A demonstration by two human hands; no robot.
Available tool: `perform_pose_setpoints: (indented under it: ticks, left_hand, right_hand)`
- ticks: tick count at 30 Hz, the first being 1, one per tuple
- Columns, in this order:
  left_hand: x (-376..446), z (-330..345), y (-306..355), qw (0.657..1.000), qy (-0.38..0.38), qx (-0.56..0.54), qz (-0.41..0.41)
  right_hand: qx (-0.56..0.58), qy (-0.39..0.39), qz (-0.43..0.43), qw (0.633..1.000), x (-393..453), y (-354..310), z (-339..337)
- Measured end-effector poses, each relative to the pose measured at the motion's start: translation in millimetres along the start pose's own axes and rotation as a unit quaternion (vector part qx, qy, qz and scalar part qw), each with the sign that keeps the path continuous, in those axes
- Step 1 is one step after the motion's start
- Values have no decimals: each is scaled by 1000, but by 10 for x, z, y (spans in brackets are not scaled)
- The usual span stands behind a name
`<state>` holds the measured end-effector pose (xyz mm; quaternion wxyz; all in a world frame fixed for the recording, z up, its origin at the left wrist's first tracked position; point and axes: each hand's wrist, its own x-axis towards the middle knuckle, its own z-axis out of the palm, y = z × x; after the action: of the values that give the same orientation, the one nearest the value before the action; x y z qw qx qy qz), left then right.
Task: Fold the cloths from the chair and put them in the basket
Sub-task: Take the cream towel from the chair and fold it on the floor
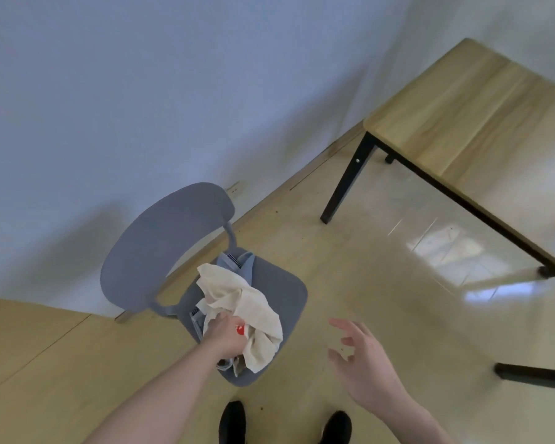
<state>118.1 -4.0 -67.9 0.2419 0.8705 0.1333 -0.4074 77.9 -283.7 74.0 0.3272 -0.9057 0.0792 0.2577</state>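
Note:
A crumpled cream cloth (237,302) with a small red mark lies in a heap on the seat of a grey-blue chair (285,290). Under it a blue-grey striped cloth (237,262) pokes out at the back of the seat. My left hand (223,336) reaches down onto the heap and grips the cream cloth near its front edge. My right hand (362,357) hovers to the right of the chair with fingers spread, holding nothing. No basket is in view.
A wooden table (462,107) with black legs stands at the right, one leg (346,181) reaching the floor beyond the chair. A pale wall runs behind the chair. My dark shoes (233,421) stand on the glossy floor in front of the seat.

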Motion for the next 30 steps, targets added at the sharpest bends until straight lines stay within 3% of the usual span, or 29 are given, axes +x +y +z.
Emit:
perform_pose_setpoints:
  ticks: [5, 9, 12, 20, 27, 30]
  left_hand:
    - [493, 307, -69, 997, -3, -73, -1]
    - [547, 394, -109, 980, 80, -185, 5]
    - [270, 312, -64, 966, 147, -207, 46]
    - [-1406, -537, 281, 907, 278, -161, 272]
    - [-3156, -1059, 846, 860, 305, -170, 373]
    - [-3801, -1138, 1116, 877, 243, -183, 372]
  right_hand:
    - [9, 4, 25, 1000, 27, 199, 428]
    - [29, 5, 41, 999, -38, 284, 561]
    - [47, 10, 53, 997, -208, 295, 560]
    - [126, 40, 63, 989, -1048, 51, 184]
    - [174, 20, 2, 984, -1804, -237, -202]
    - [174, 27, -37, 984, -2034, -258, -474]
